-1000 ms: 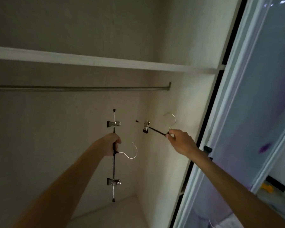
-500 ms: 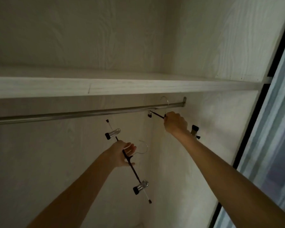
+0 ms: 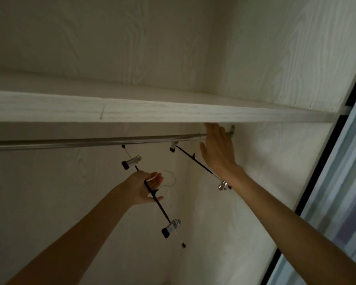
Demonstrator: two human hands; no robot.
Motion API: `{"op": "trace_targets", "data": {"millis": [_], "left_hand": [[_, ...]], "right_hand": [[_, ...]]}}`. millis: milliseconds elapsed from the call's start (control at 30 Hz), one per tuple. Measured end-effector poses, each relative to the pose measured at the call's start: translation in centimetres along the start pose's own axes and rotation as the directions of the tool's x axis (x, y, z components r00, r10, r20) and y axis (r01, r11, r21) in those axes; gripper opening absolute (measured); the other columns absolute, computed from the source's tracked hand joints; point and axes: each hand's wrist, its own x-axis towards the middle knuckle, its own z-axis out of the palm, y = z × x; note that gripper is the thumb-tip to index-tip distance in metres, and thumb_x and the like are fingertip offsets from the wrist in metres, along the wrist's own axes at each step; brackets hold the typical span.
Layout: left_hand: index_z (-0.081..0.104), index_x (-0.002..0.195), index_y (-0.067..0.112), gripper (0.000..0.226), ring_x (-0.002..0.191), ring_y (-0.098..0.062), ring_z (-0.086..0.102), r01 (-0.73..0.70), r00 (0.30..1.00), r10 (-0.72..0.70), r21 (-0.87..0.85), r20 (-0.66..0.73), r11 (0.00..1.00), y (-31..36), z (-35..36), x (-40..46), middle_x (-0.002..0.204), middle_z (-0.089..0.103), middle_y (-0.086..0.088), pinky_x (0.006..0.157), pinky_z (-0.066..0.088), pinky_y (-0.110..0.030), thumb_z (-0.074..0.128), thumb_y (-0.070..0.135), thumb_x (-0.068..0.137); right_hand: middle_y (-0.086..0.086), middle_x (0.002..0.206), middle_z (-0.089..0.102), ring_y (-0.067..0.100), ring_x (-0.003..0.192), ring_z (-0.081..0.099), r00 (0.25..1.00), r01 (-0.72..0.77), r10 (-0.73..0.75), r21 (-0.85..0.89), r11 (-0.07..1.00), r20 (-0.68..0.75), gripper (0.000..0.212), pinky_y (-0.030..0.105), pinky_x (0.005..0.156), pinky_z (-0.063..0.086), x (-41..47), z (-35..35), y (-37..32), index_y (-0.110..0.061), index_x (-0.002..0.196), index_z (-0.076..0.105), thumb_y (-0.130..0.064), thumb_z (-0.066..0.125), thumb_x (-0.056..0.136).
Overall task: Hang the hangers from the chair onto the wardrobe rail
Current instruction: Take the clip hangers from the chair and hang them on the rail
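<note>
A metal wardrobe rail [image 3: 90, 141] runs under a white shelf. A black clip hanger [image 3: 191, 159] hangs from the rail's right end, tilted, its hook hidden behind my right hand [image 3: 218, 153]. That hand is open with straight fingers beside the hanger, fingertips up at the rail. My left hand [image 3: 144, 187] grips the bar of a second black clip hanger [image 3: 162, 210] below the rail. This hanger is slanted, with silver clips at both ends and its wire hook pointing right.
The white shelf [image 3: 173, 114] sits just above the rail. The wardrobe's side wall [image 3: 265, 171] stands close on the right, with the rail bracket [image 3: 232, 130] on it. A sliding door frame [image 3: 337, 161] is at the far right.
My right hand has put its hanger on the rail and let go, its fingers now straight. My left hand has lifted its hanger slightly toward the rail.
</note>
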Motion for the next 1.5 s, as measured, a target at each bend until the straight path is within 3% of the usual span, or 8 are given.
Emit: {"op": "trace_targets", "data": {"millis": [633,767,933,1100,1200,1333,1400,1500], "left_hand": [[0.058,0.081,0.009,0.021,0.068,-0.013,0.067,-0.002,0.999,0.003,-0.029,0.052,1.0,-0.3,1.8,1.8,0.072,0.069,-0.004,0.084,0.046,-0.054,0.042,0.003,0.091],[0.058,0.083,0.01,0.018,0.062,-0.012,0.069,-0.027,0.988,0.05,-0.158,0.148,0.987,-1.0,2.1,1.9,0.071,0.068,-0.005,0.081,0.05,-0.053,0.043,0.005,0.093],[0.055,0.077,0.012,0.019,0.066,-0.01,0.062,0.004,0.952,0.073,-0.249,0.298,0.968,-3.2,3.4,1.2,0.068,0.06,0.0,0.098,0.046,-0.05,0.044,0.007,0.092],[0.055,0.083,0.009,0.021,0.081,-0.021,0.061,0.04,0.976,-0.046,0.032,0.213,0.999,-4.3,5.2,0.5,0.087,0.058,-0.006,0.107,0.039,-0.042,0.047,0.024,0.094],[0.058,0.109,0.006,0.048,0.096,-0.023,0.061,0.085,0.983,-0.182,0.775,0.039,0.626,-3.0,6.3,-1.9,0.111,0.061,-0.01,0.092,0.048,-0.036,0.047,0.049,0.092],[0.066,0.101,0.014,0.027,0.068,-0.004,0.068,-0.183,0.983,0.063,0.952,0.173,0.245,0.8,9.8,-4.5,0.086,0.072,0.004,0.061,0.053,-0.02,0.054,0.036,0.092],[0.067,0.1,0.016,0.024,0.071,-0.005,0.068,-0.402,0.812,0.495,0.911,0.308,0.092,2.6,10.4,-3.9,0.083,0.071,0.006,0.065,0.051,-0.023,0.058,0.035,0.09],[0.053,0.125,0.026,0.041,0.115,-0.017,0.054,-0.141,0.487,0.691,0.829,0.534,-0.542,3.9,9.6,-1.9,0.124,0.059,0.003,0.092,0.042,-0.033,0.051,0.046,0.09]], "right_hand": [[0.008,0.133,0.05,0.029,0.123,0.043,0.966,0.257,-0.226,-0.375,0.891,0.125,0.055,0.042,0.109,0.026,3.6,1.4,10.1,-0.015,0.138,0.042,-0.033,0.058,0.088],[0.008,0.112,0.062,0.029,0.106,0.055,0.983,0.179,-0.178,0.041,0.983,-0.032,0.028,0.041,0.096,0.042,0.2,0.9,5.2,-0.014,0.116,0.06,-0.027,0.052,0.093],[0.004,0.093,0.066,0.019,0.078,0.064,0.659,-0.608,0.091,0.458,0.648,0.747,0.054,0.029,0.071,0.051,-4.8,-0.1,-1.1,-0.011,0.109,0.054,-0.055,0.025,0.096],[0.006,0.067,0.064,0.013,0.047,0.058,0.787,-0.586,0.131,0.663,0.465,0.603,0.042,0.022,0.046,0.041,-7.1,0.1,-0.8,-0.008,0.088,0.056,-0.03,0.024,0.103],[0.007,0.053,0.062,0.012,0.037,0.058,0.788,-0.613,0.253,0.675,0.412,0.561,0.043,0.02,0.04,0.047,-6.7,-0.7,1.0,-0.006,0.078,0.05,-0.029,0.024,0.103],[0.016,0.058,0.063,0.024,0.05,0.065,0.754,-0.657,0.321,0.653,0.378,0.573,0.047,0.031,0.056,0.057,-4.6,-2.3,2.5,-0.005,0.075,0.049,-0.032,0.023,0.103],[0.017,0.067,0.067,0.034,0.072,0.069,0.764,-0.645,0.33,0.631,0.431,0.555,0.045,0.034,0.076,0.057,-2.8,-2.7,2.4,0.001,0.079,0.055,-0.03,0.032,0.102],[0.013,0.108,0.065,0.027,0.104,0.063,0.752,-0.621,0.374,0.394,0.678,0.542,0.042,0.024,0.087,0.046,-0.3,-3.3,1.4,0.005,0.107,0.059,-0.029,0.068,0.084]]}}
